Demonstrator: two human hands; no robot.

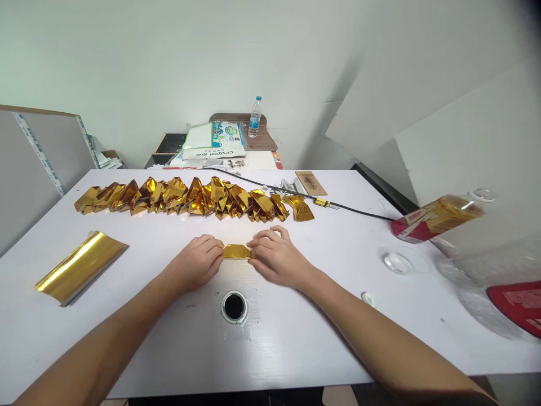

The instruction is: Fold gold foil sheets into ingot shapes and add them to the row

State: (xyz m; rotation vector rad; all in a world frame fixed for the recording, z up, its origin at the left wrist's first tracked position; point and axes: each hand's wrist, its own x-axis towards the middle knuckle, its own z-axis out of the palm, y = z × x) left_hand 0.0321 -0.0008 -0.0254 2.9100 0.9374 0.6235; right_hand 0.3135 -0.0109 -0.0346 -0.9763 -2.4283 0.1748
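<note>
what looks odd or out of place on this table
The black cable looks stray, running slantwise across the white tabletop past the folded gold foil pieces. The scuffed-looking patches around the round hole also look untidy; I see no spill.

The hands (200, 261) hide the folded gold paper's (235, 251) ends, and the right edge crops a large clear container (502, 294).

A black cable (350, 208) with a yellow fitting (322, 202) lies across the white worktop (296, 338), near a brown card (310, 183). At right, a bottle of amber liquid (439, 217) is near a large clear container (482, 310) with a red label. Beyond the far edge, a blue-capped water bottle (255, 119) stands beside printed packaging (220, 141).
</note>
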